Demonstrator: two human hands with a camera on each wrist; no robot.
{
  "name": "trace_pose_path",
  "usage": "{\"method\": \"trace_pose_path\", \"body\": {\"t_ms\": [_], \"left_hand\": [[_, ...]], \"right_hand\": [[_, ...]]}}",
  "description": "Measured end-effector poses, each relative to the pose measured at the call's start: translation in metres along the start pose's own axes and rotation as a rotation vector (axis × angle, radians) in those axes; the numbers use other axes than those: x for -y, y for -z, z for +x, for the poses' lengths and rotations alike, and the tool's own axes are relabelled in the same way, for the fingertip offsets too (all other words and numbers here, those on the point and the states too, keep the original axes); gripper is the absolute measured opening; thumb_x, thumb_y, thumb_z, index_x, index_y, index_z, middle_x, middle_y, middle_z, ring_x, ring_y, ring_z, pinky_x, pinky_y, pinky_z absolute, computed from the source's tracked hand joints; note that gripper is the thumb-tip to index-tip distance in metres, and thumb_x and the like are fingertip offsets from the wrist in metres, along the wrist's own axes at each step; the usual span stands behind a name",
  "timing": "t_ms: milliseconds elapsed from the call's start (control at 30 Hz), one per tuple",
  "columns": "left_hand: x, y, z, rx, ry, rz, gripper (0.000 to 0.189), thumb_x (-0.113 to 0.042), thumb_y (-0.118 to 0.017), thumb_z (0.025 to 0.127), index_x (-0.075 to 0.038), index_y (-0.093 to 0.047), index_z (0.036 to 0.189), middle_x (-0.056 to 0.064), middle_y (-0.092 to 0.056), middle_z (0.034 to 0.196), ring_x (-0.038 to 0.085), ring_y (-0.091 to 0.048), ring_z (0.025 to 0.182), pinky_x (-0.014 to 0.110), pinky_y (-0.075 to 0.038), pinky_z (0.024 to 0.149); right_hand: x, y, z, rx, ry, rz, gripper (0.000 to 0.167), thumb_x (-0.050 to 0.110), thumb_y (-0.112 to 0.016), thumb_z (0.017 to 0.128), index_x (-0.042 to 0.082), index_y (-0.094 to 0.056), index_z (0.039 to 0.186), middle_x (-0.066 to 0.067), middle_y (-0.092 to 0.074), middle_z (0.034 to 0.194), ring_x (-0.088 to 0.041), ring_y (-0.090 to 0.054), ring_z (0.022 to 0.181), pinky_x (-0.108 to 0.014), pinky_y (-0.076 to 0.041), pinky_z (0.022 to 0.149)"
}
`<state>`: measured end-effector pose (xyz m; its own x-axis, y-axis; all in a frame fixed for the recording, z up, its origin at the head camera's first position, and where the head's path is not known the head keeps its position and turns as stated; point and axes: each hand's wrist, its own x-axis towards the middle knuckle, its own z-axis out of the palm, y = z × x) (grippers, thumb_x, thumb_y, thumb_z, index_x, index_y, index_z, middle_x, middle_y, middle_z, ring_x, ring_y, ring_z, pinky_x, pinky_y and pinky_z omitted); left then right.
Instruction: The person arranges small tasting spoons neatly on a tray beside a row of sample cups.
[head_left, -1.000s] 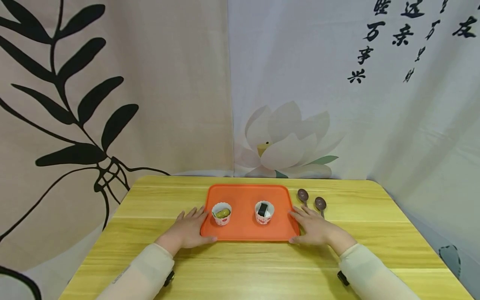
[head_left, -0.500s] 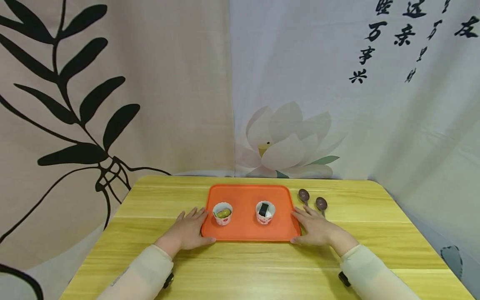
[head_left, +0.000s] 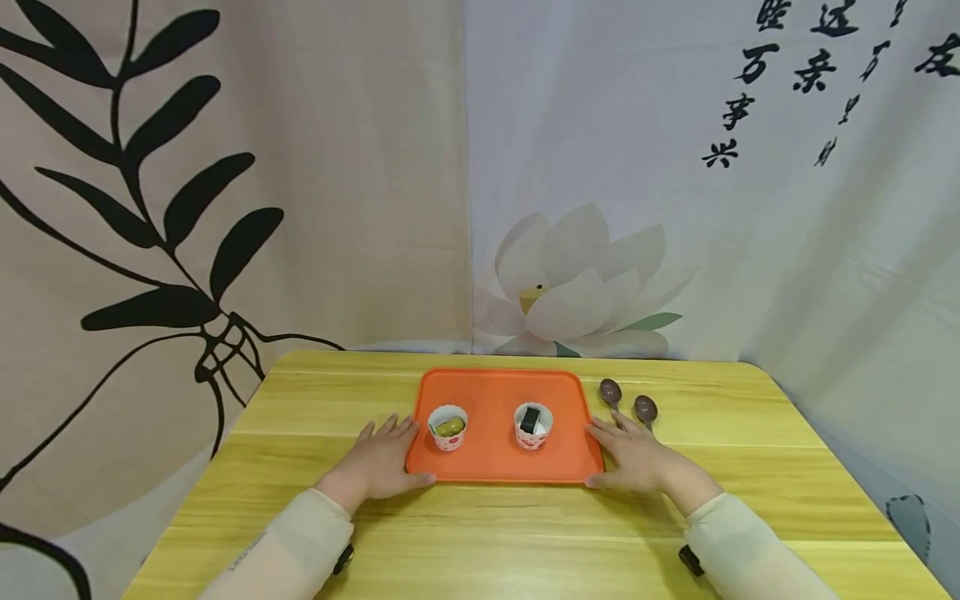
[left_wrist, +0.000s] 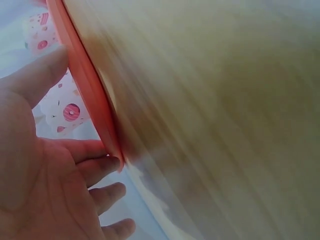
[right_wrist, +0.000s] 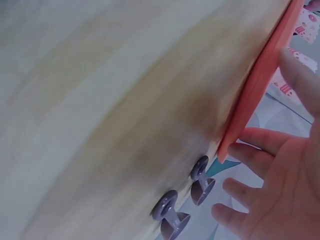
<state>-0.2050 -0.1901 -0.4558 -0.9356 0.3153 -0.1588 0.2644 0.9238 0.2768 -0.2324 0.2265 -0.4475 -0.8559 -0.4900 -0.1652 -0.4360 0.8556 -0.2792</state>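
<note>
An orange tray (head_left: 491, 462) lies flat on the wooden table, carrying two small white paper cups with red prints. The left cup (head_left: 450, 442) contains yellowish-green rounded pieces; the right cup (head_left: 531, 442) contains a black-and-white block-like thing. My left hand (head_left: 378, 460) touches the tray's left edge and near corner with spread fingers, thumb at the front rim. On the opposite side, my right hand (head_left: 637, 457) touches the right edge likewise. Both wrist views show fairly straight fingers meeting the tray rim (left_wrist: 90, 85), with the other fingers free of it.
Two dark brown spoons lie to the right of the tray: one spoon (head_left: 610, 392) nearer it and another spoon (head_left: 645, 408) farther right, their handles partly behind my right hand. A printed curtain (head_left: 360, 208) hangs beyond the table's (head_left: 480, 550) far edge.
The whole head view has shifted slightly, so everything appears a little farther right. Both hands keep their places on the tray, and the cups and spoons have not moved on the table.
</note>
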Motion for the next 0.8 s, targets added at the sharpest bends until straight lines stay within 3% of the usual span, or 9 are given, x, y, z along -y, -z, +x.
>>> {"method": "trace_pose_path", "body": {"t_ms": [467,800], "left_hand": [[-0.0035,0.0038,-0.0010,0.037,0.020,0.011,0.095,-0.059,-0.068,0.088,0.004,-0.036,0.152,0.020,-0.033,0.159,0.043,-0.022,0.148,0.065,-0.014,0.116],[-0.0059,0.0044,0.0008,0.046,0.031,0.022,0.095,-0.059,-0.066,0.089,0.003,-0.035,0.153,0.019,-0.030,0.160,0.043,-0.021,0.149,0.065,-0.013,0.116]], "right_hand": [[0.0041,-0.0027,0.0012,-0.013,-0.003,-0.015,0.082,0.050,-0.075,0.086,0.003,-0.048,0.148,-0.016,-0.042,0.155,-0.048,-0.016,0.148,-0.070,-0.019,0.112],[0.0042,0.0072,-0.0046,-0.051,0.044,0.028,0.071,0.039,-0.079,0.085,0.001,-0.057,0.140,-0.020,-0.048,0.149,-0.053,-0.023,0.143,-0.071,-0.024,0.109]]}}
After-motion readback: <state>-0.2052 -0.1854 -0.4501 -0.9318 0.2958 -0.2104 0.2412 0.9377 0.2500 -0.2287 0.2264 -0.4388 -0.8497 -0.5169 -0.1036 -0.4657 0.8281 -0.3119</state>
